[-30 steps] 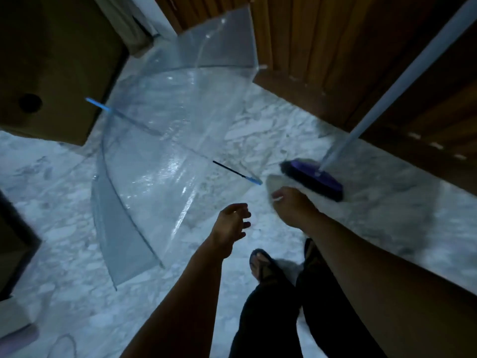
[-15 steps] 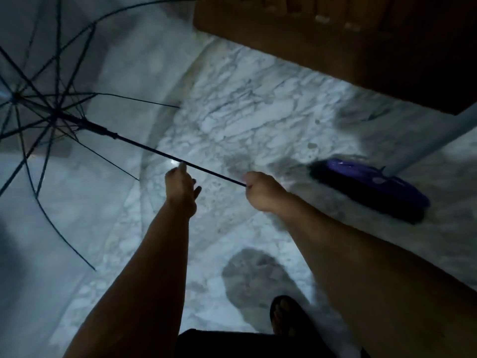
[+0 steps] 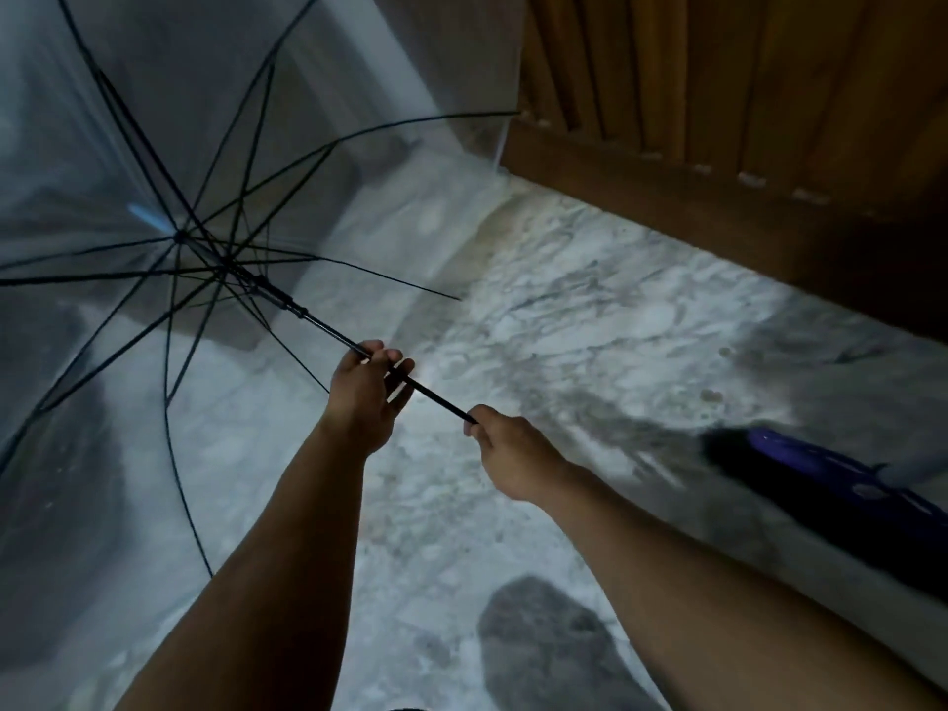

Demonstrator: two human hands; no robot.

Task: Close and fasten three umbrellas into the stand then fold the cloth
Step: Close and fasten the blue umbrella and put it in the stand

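Note:
A clear plastic umbrella (image 3: 169,161) with black ribs is spread open at the left, its inside facing me. Its thin black shaft (image 3: 328,331) runs down to the right from the hub. My left hand (image 3: 367,390) has its fingers curled round the middle of the shaft. My right hand (image 3: 505,451) grips the lower end of the shaft, with the handle hidden inside the fist. The stand and the cloth are out of view.
A purple broom head (image 3: 800,469) lies on the marble floor (image 3: 590,320) at the right, its pale pole leaving the frame. A wooden slatted door (image 3: 744,94) closes off the top right. A dark patch (image 3: 549,638) marks the floor near my feet.
The umbrella was lifted from the floor and turned so its inside faces me. My left hand moved along the shaft toward the hub and closed round it. My right hand kept the lower end.

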